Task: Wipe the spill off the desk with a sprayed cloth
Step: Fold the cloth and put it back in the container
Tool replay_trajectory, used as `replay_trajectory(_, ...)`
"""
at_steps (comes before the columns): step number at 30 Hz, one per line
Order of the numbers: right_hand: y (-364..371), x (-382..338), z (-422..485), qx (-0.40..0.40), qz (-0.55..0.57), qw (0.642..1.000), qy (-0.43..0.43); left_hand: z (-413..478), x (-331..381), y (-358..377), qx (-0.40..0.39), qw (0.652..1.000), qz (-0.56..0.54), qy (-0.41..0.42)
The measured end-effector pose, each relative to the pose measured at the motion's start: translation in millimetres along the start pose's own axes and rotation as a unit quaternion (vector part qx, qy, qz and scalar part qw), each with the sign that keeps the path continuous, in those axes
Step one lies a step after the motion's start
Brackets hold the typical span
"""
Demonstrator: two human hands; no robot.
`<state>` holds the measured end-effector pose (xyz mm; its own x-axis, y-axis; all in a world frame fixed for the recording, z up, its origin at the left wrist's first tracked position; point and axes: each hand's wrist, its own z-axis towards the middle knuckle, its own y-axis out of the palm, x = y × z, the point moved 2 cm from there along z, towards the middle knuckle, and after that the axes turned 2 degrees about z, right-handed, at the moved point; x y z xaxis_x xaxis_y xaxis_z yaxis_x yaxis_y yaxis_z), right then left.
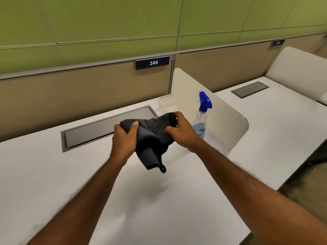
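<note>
I am looking at a green panelled wall [109, 20] rising behind a tan partition [85, 89] bearing a sign [152, 62] reading 248; a cream divider [223, 114] is separating the white benches.

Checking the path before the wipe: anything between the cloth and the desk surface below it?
Nothing visible. The dark cloth is held above the desk by the left hand and right hand; the spray bottle stands off to the right by the divider.

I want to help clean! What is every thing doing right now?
cloth: bunched, held above the desk by both hands
left hand: gripping the cloth
right hand: gripping the cloth
spray bottle: upright on the desk, untouched
desk: nothing wiping it yet
cable hatch: lid shut
</note>
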<state>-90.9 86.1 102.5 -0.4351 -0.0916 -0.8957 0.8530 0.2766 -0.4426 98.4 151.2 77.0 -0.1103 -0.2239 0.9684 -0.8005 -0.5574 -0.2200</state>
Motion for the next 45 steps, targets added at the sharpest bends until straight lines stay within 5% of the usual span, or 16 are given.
replay_trajectory(10, -96, -83, 121, 0.026, -0.049, 0.989, -0.134, 90, 115, 67, -0.067, 0.992, -0.092, 0.06)
replay_trajectory(17, -148, -75, 209, -0.016, -0.062, 0.989, -0.135, 142, 124, 134, -0.1, 0.988, -0.107, 0.041)
replay_trajectory(32, -132, 72, 302, -0.041, -0.2, 0.979, -0.017, 189, 35, 230, -0.056, 0.99, 0.129, -0.001)
replay_trajectory(36, -121, 96, 311, -0.064, -0.253, 0.965, -0.014, 187, 23, 237, -0.051, 0.962, 0.268, 0.032)
replay_trajectory(45, -98, 137, 315, -0.122, -0.376, 0.916, -0.066, 186, 9, 252, -0.074, 0.916, 0.381, 0.102)
